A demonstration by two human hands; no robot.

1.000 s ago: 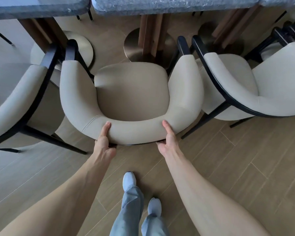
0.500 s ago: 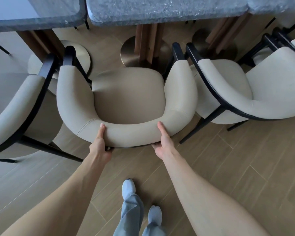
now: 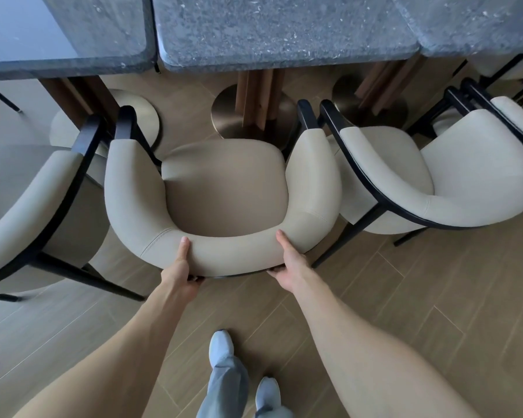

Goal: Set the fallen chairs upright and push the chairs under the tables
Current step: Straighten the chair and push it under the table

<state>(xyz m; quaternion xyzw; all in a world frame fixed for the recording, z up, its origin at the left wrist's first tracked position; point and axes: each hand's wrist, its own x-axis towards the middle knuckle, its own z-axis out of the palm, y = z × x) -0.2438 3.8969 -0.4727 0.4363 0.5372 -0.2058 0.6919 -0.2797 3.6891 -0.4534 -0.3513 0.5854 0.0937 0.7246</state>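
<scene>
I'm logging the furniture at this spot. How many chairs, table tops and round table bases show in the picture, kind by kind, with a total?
Chairs: 4, the middle chair held by the left hand and right hand, a left chair, a right chair, and one partly seen far right.
Table tops: 3.
Round bases: 3.
Total: 10.

Wood-plank floor (image 3: 435, 297), and the person's pale shoes (image 3: 221, 345) below blue trouser legs (image 3: 224, 387).
</scene>
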